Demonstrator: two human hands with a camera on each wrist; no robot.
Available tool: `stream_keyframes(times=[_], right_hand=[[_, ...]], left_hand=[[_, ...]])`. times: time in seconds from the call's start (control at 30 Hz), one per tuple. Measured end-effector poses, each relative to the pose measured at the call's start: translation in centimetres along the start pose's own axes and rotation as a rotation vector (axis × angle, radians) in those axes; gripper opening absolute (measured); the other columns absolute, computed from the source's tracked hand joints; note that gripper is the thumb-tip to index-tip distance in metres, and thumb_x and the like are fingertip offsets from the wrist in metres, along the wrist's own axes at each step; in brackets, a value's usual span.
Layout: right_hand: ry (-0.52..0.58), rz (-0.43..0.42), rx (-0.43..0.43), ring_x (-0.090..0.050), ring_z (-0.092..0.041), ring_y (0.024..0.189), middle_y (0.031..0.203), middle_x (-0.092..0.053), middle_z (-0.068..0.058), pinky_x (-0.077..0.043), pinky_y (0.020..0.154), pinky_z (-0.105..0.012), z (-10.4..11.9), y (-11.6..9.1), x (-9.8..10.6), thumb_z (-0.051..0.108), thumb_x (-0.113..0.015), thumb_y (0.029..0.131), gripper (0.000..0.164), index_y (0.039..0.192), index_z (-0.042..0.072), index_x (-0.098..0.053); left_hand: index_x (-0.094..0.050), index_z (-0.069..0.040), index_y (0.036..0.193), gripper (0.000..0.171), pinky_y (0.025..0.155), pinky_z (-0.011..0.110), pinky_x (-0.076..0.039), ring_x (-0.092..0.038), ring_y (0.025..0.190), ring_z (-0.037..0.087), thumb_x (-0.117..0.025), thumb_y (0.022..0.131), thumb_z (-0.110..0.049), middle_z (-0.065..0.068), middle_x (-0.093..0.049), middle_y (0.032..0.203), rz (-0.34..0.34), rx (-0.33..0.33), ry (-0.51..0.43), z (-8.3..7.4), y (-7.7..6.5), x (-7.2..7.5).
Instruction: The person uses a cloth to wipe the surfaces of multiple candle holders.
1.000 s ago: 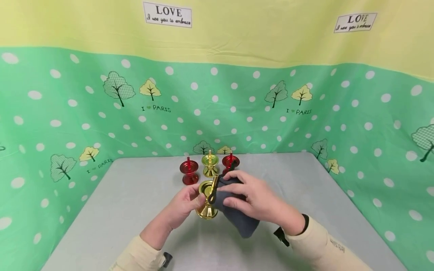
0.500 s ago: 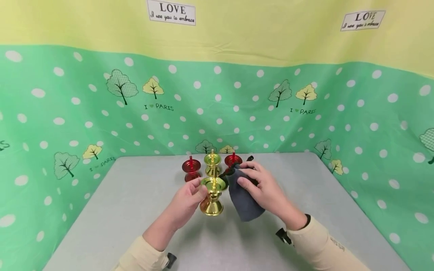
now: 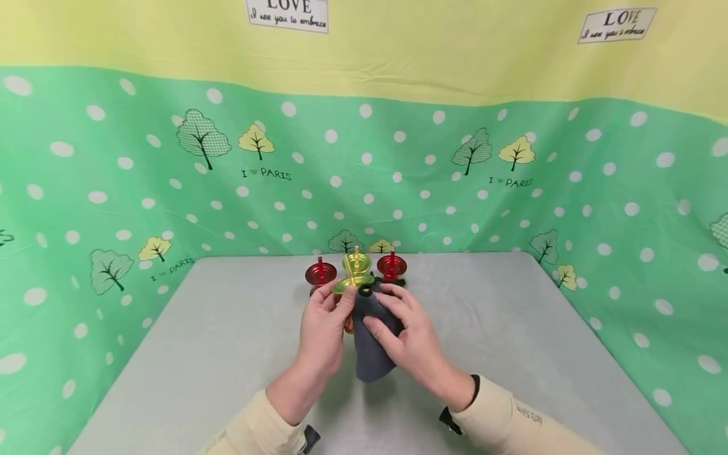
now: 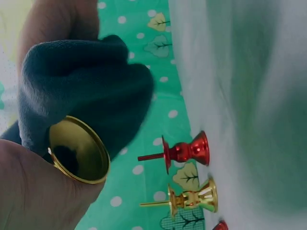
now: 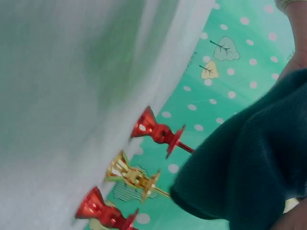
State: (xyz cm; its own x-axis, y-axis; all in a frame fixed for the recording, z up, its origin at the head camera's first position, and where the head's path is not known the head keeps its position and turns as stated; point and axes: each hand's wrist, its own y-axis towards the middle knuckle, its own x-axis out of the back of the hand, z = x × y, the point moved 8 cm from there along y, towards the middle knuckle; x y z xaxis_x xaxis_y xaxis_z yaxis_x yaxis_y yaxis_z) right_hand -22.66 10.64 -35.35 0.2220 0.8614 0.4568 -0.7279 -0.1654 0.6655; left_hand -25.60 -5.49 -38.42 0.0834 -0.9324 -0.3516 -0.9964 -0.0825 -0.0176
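Note:
A gold candlestick (image 3: 344, 287) with a shallow dish and upright spike is gripped in my left hand (image 3: 321, 328), above the table. Its round base (image 4: 86, 151) faces the left wrist camera. My right hand (image 3: 414, 338) holds a dark blue-grey cloth (image 3: 372, 354), which hangs down and covers the candlestick's right side in the head view. Bunched cloth also sits right at the gold base in the left wrist view. Most of the candlestick's stem is hidden behind the thumb and the cloth.
Behind the hands, a red candlestick (image 3: 321, 273), a gold one (image 3: 359, 260) and another red one (image 3: 392, 265) stand in a row near the back edge of the grey table (image 3: 227, 335). A green and yellow printed curtain (image 3: 364, 164) surrounds the table.
The cloth went right, off the candlestick's spike, and then back left against its side. Both hands have come together and sit higher in view, with the candlestick raised and tilted.

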Motion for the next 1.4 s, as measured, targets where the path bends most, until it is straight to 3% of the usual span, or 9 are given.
stream_keyframes(times=[0.13, 0.27, 0.5, 0.7, 0.83, 1.0, 1.1, 1.2, 1.4], right_hand=[[-0.08, -0.03, 0.174, -0.074, -0.031, 0.111, 0.131, -0.07, -0.015, -0.065, 0.087, -0.047, 0.9, 0.7, 0.7, 0.007, -0.084, 0.09, 0.035, 0.124, 0.011, -0.079], [-0.108, -0.036, 0.205, -0.075, -0.027, 0.103, 0.122, -0.073, -0.014, -0.065, 0.084, -0.044, 0.9, 1.9, 1.4, 0.004, -0.083, 0.089, 0.029, 0.118, 0.007, -0.08], [-0.203, -0.019, 0.368, -0.077, -0.026, 0.1, 0.122, -0.072, -0.012, -0.066, 0.082, -0.04, 2.8, 1.6, 1.2, 0.014, -0.087, 0.089, 0.034, 0.122, 0.012, -0.079], [-0.177, -0.075, 0.209, -0.076, -0.025, 0.098, 0.115, -0.076, -0.011, -0.065, 0.08, -0.042, 1.1, 2.4, 2.1, 0.007, -0.086, 0.086, 0.027, 0.113, 0.008, -0.082], [-0.145, -0.062, 0.291, -0.077, -0.025, 0.098, 0.113, -0.078, -0.011, -0.065, 0.082, -0.04, 2.1, 1.8, 1.9, 0.007, -0.088, 0.086, 0.029, 0.113, 0.005, -0.078], [-0.154, -0.093, 0.365, -0.077, -0.022, 0.096, 0.108, -0.078, -0.008, -0.064, 0.084, -0.038, 3.1, 1.5, 2.1, 0.008, -0.088, 0.087, 0.028, 0.112, 0.008, -0.074], [-0.186, -0.119, 0.311, -0.077, -0.021, 0.093, 0.104, -0.078, -0.007, -0.064, 0.081, -0.04, 2.5, 2.1, 2.6, 0.004, -0.087, 0.085, 0.027, 0.109, 0.009, -0.075], [-0.202, -0.117, 0.272, -0.077, -0.021, 0.092, 0.102, -0.079, -0.006, -0.065, 0.08, -0.04, 2.2, 2.5, 3.0, 0.005, -0.087, 0.085, 0.026, 0.108, 0.01, -0.076], [-0.11, -0.094, 0.327, -0.077, -0.021, 0.095, 0.107, -0.08, -0.006, -0.064, 0.082, -0.038, 3.7, 2.5, 3.2, 0.008, -0.088, 0.086, 0.028, 0.112, 0.01, -0.077]], left_hand=[[-0.047, 0.003, 0.147, 0.053, 0.092, 0.019, -0.057, -0.071, 0.111, 0.008, -0.067, 0.107, -0.025, 0.018, -0.069, 0.139, 0.027, 0.011, -0.027, 0.0, 0.2, 0.1], [-0.048, 0.0, 0.147, 0.05, 0.091, 0.021, -0.057, -0.072, 0.108, 0.009, -0.064, 0.109, -0.028, 0.007, -0.072, 0.13, 0.069, 0.011, -0.057, -0.3, 0.3, 0.1], [-0.045, -0.001, 0.154, 0.06, 0.088, 0.016, -0.054, -0.069, 0.112, 0.003, -0.064, 0.108, -0.034, 0.013, -0.065, 0.147, 0.091, 0.007, -0.03, -0.6, 0.3, 0.1], [-0.048, -0.003, 0.155, 0.057, 0.103, 0.02, -0.053, -0.067, 0.125, 0.007, -0.057, 0.111, -0.037, 0.013, -0.064, 0.149, 0.13, 0.005, -0.027, -0.8, 0.3, -0.1], [-0.05, -0.005, 0.157, 0.059, 0.091, 0.018, -0.054, -0.067, 0.115, 0.005, -0.056, 0.11, -0.042, 0.013, -0.059, 0.154, 0.148, 0.039, -0.01, -0.4, 0.3, -0.3], [-0.058, -0.005, 0.151, 0.06, 0.076, 0.021, -0.053, -0.068, 0.099, 0.007, -0.057, 0.109, -0.048, 0.0, -0.073, 0.128, 0.148, 0.055, -0.008, -0.4, 0.0, -0.4], [-0.061, -0.004, 0.146, 0.062, 0.08, 0.024, -0.057, -0.07, 0.102, 0.01, -0.056, 0.108, -0.053, -0.002, -0.075, 0.119, 0.15, 0.06, -0.01, -0.6, -0.1, -0.4], [-0.059, -0.003, 0.147, 0.066, 0.088, 0.024, -0.058, -0.07, 0.113, 0.013, -0.053, 0.108, -0.055, 0.006, -0.072, 0.132, 0.159, 0.069, 0.009, -0.7, -0.2, -0.5], [-0.053, 0.002, 0.151, 0.071, 0.099, 0.021, -0.057, -0.065, 0.124, 0.015, -0.061, 0.101, -0.049, 0.018, -0.061, 0.148, 0.246, 0.049, 0.1, -1.2, -0.5, -0.9]])
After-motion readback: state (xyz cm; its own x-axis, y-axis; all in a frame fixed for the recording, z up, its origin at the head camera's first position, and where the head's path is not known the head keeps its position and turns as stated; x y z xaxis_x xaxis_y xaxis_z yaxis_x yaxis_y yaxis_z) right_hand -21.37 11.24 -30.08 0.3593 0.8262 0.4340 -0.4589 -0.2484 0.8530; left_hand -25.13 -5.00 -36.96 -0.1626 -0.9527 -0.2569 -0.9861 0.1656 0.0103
